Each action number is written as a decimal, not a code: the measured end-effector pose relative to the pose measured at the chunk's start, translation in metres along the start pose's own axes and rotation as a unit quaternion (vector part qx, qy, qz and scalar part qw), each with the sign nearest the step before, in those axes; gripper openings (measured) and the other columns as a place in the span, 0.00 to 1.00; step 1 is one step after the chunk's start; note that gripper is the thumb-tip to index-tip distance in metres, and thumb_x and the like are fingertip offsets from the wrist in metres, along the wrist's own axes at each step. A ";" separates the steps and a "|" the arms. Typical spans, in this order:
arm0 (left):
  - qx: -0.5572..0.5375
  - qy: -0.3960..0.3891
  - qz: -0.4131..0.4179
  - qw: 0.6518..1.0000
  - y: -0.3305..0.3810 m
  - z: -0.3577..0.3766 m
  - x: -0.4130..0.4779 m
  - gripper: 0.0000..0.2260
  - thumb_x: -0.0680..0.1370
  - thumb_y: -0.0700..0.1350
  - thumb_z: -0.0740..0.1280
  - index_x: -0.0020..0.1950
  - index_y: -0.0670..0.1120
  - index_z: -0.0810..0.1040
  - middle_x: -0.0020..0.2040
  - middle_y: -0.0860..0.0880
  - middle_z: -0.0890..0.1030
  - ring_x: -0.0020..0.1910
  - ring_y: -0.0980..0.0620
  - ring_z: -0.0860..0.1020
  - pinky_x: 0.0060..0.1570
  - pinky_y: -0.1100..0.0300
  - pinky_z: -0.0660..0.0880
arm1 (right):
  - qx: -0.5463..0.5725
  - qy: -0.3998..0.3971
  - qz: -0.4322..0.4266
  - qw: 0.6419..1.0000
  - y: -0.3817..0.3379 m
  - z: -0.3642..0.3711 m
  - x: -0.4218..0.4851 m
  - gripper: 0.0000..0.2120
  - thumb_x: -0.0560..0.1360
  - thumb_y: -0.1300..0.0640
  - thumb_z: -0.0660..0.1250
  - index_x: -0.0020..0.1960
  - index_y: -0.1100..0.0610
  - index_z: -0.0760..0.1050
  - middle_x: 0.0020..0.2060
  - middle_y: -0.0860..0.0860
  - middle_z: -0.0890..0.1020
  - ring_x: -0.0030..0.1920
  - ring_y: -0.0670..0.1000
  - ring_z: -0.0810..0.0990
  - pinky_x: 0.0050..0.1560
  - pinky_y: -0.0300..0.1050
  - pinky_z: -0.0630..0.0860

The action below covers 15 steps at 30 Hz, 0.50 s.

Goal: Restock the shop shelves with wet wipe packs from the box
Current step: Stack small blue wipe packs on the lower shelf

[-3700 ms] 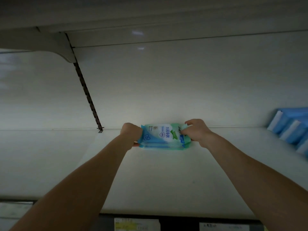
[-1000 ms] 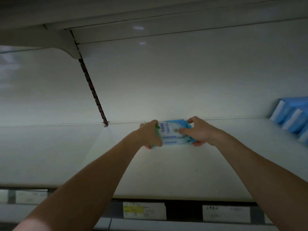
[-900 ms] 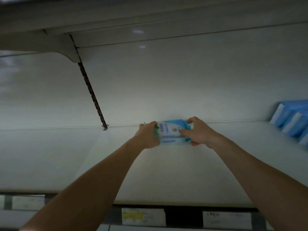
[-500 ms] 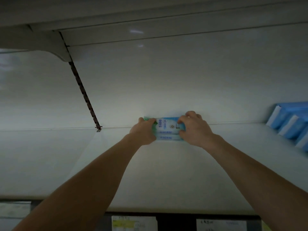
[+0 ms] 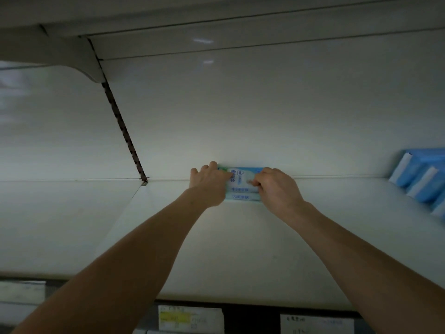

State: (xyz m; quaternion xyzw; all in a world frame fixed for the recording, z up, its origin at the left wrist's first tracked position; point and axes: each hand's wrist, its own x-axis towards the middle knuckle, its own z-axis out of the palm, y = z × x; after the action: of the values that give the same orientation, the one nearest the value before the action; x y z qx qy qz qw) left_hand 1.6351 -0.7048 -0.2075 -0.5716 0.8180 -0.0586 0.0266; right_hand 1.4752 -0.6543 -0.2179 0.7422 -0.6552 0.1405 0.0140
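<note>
A small stack of blue-and-white wet wipe packs [image 5: 241, 183] lies flat on the white shelf [image 5: 240, 249], at its far edge against the back wall. My left hand [image 5: 209, 185] grips the stack's left end, its fingers reaching over towards the wall. My right hand [image 5: 277, 189] holds the right end, with thumb and curled fingers pinching the top pack. Both hands cover the ends of the packs, so only the middle of the stack shows. The box is out of sight.
Several blue-and-white packs [image 5: 421, 182] lean in a row at the shelf's far right. A slotted upright strip [image 5: 125, 133] runs down the back wall on the left. Another shelf hangs overhead. Price labels [image 5: 190, 318] line the shelf's front edge.
Both hands have pushed the stack away from me, from above the shelf to flat down against the back wall. They still hold its two ends.
</note>
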 end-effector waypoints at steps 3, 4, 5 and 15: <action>0.003 -0.001 -0.010 1.000 0.003 0.001 -0.005 0.22 0.80 0.47 0.60 0.74 0.58 0.64 0.59 0.46 0.68 0.59 0.46 0.71 0.62 0.47 0.65 | -0.048 -0.023 0.005 0.999 -0.009 -0.005 0.002 0.12 0.79 0.60 0.59 0.61 0.59 0.74 0.59 0.55 0.74 0.59 0.56 0.73 0.53 0.48 0.71; -0.003 0.001 -0.015 1.000 0.002 -0.001 -0.007 0.22 0.80 0.47 0.60 0.74 0.58 0.64 0.59 0.46 0.68 0.59 0.45 0.71 0.62 0.47 0.65 | -0.063 -0.028 0.003 0.998 -0.013 -0.008 0.003 0.12 0.79 0.60 0.60 0.61 0.58 0.74 0.58 0.55 0.74 0.59 0.56 0.73 0.53 0.48 0.70; -0.013 0.007 -0.021 1.000 0.000 -0.002 -0.010 0.22 0.80 0.46 0.61 0.74 0.57 0.64 0.59 0.45 0.68 0.59 0.45 0.71 0.62 0.47 0.65 | -0.074 -0.029 -0.002 0.997 -0.018 -0.011 0.004 0.13 0.79 0.59 0.60 0.61 0.58 0.74 0.58 0.55 0.74 0.59 0.56 0.72 0.54 0.48 0.69; -0.059 0.061 -0.186 0.979 -0.072 0.000 -0.103 0.21 0.79 0.43 0.62 0.73 0.50 0.65 0.66 0.44 0.69 0.65 0.44 0.70 0.62 0.51 0.66 | -0.029 0.004 -0.188 0.982 -0.140 -0.005 -0.005 0.14 0.79 0.60 0.59 0.63 0.56 0.75 0.59 0.55 0.76 0.60 0.56 0.73 0.54 0.47 0.68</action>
State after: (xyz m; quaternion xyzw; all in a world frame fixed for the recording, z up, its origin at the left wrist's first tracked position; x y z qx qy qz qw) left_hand 1.7377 -0.6328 -0.2011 -0.7094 0.6998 -0.0493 -0.0681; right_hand 1.6104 -0.6289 -0.1913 0.8506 -0.5081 0.1193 0.0643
